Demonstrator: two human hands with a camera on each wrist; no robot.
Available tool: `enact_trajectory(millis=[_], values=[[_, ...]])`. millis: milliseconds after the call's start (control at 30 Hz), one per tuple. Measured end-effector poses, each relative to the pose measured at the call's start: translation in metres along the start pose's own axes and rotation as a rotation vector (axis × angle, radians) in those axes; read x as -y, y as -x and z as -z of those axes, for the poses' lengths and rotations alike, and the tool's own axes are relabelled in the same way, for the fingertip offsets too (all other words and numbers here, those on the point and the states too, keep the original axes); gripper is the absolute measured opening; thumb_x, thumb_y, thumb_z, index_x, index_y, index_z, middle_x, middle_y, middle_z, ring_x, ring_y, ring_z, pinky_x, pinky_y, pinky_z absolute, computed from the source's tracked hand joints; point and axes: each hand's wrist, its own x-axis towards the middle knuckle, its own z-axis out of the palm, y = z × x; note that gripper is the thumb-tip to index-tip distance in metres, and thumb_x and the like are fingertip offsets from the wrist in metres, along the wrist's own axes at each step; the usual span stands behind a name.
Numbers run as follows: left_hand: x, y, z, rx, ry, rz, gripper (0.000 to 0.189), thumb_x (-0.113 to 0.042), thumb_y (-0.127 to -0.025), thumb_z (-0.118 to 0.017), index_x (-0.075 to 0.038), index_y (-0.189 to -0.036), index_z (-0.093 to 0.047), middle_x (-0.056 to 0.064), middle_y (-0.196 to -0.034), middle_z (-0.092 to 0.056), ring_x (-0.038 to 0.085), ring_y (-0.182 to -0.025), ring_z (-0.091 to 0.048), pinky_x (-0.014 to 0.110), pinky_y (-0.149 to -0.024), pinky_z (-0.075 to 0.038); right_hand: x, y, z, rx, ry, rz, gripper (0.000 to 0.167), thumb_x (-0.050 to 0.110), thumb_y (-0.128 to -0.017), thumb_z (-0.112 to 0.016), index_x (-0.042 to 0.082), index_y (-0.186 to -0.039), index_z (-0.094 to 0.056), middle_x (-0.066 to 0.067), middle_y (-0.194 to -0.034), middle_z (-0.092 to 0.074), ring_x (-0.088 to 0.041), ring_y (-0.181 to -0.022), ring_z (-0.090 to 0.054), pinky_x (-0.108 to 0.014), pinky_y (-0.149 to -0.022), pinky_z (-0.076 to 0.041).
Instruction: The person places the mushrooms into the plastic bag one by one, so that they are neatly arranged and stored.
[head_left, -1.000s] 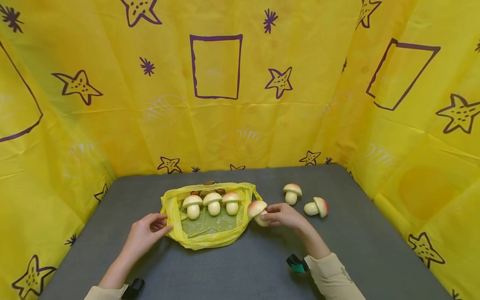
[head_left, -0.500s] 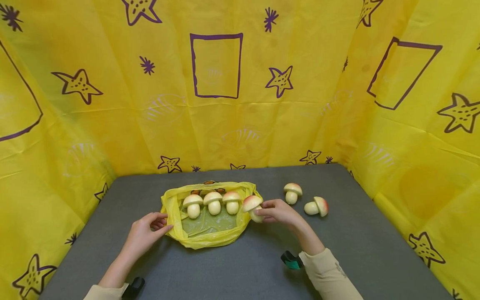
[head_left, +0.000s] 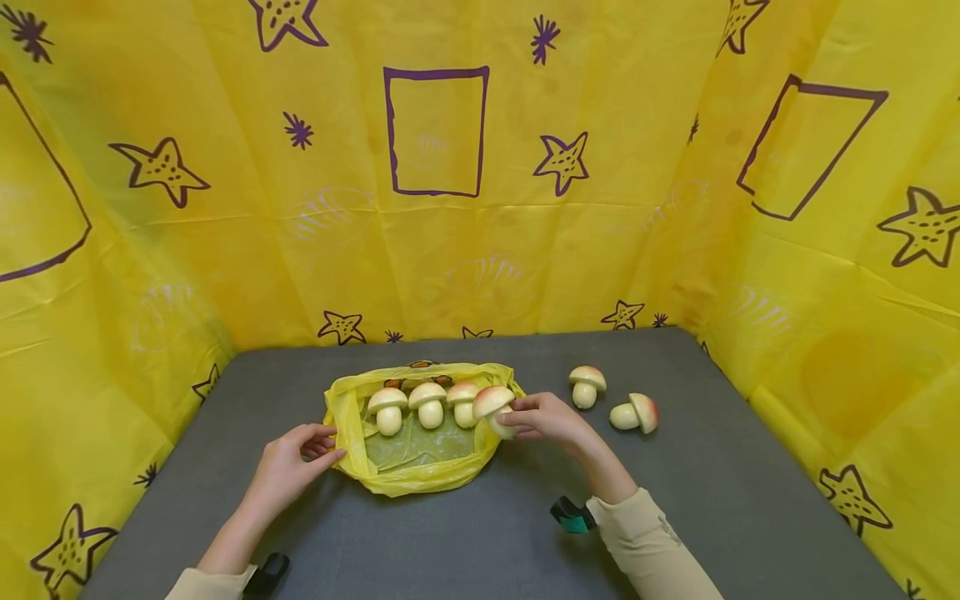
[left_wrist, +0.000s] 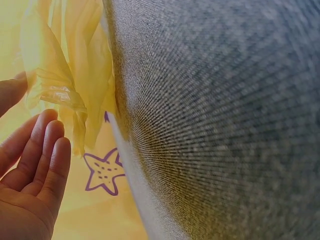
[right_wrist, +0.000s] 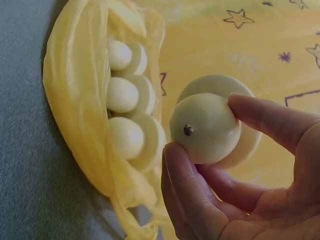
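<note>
A yellow plastic bag (head_left: 420, 483) lies with its mouth spread on the table. Three toy mushrooms, including the middle one (head_left: 427, 407), stand in a row inside it. My left hand (head_left: 288, 467) holds the bag's left rim, with the thumb and fingertips at the film in the left wrist view. Above the bag's right rim, my right hand (head_left: 551, 425) grips another toy mushroom (head_left: 492, 403) by its stem. Its cap is cream with a reddish top. The right wrist view shows the held mushroom's round stem end (right_wrist: 205, 127) between thumb and fingers, beside the bag.
Two more toy mushrooms are on the grey table (head_left: 480, 550) at the right: one upright (head_left: 586, 387), one on its side (head_left: 635, 413). A yellow curtain (head_left: 435, 250) with drawn starfish surrounds the table at the back and sides.
My right hand has carried its mushroom leftward and slightly up, from beside the bag to over its right rim. The left hand keeps its place at the left rim.
</note>
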Motion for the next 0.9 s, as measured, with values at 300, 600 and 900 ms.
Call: enact_trajectory(millis=[300,600,900], values=[[0.001,0.0,-0.001,0.002,-0.003,-0.001,0.031,-0.023,-0.076,-0.08,-0.007,-0.101,-0.07,-0.002,-0.081,-0.065,0.006,-0.07,-0.06,0.023,-0.064,-0.053,0.01,-0.006,-0.01,-0.014,0.019,-0.02,0.056,0.023,-0.084,-0.071,-0.011,-0.125,-0.053,-0.024,-0.129,-0.054,-0.024,-0.098,-0.067,-0.039,-0.088,-0.054],[0.001,0.0,-0.001,0.008,0.001,0.008,0.032,-0.023,-0.076,-0.08,-0.007,-0.102,-0.069,-0.002,-0.082,-0.065,0.007,-0.071,-0.06,0.023,-0.064,-0.053,0.016,-0.012,-0.022,0.032,0.022,-0.012,0.038,0.024,-0.085,-0.07,-0.006,-0.109,-0.066,-0.014,-0.111,-0.064,-0.016,-0.088,-0.068,-0.035,-0.083,-0.056],[0.002,-0.001,-0.002,0.008,-0.004,0.009,0.033,-0.025,-0.076,-0.08,-0.007,-0.102,-0.07,-0.002,-0.082,-0.065,0.008,-0.071,-0.061,0.022,-0.064,-0.052,0.024,-0.019,-0.034,0.068,-0.002,-0.011,0.037,0.025,-0.085,-0.071,-0.005,-0.106,-0.068,-0.014,-0.113,-0.063,-0.019,-0.089,-0.069,-0.034,-0.082,-0.056]])
